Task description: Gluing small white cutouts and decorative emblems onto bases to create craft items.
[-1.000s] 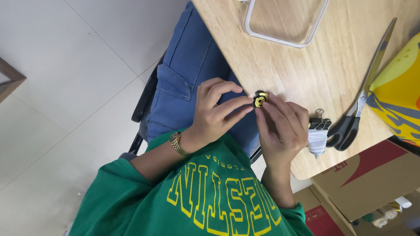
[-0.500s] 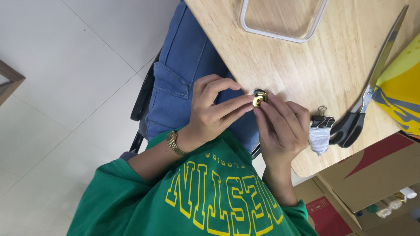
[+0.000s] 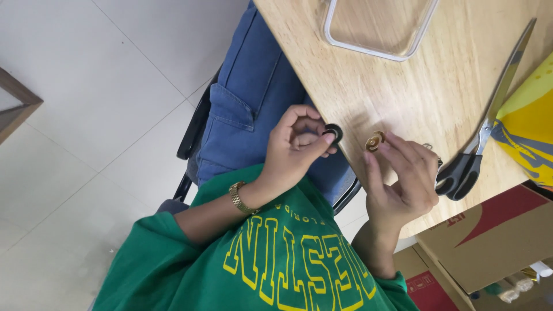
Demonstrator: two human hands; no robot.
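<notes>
The wooden table (image 3: 403, 92) carries a clear rectangular tray (image 3: 380, 26) near its far edge and a pair of black-handled scissors (image 3: 484, 132) beside a yellow bag (image 3: 527, 132). Over the table's near edge, the left hand (image 3: 294, 151) pinches a small black ring (image 3: 333, 133) between thumb and fingertips. Just apart from it, the right hand (image 3: 403, 184) grips a small gold round piece (image 3: 374, 141) at its fingertips, above the tabletop.
</notes>
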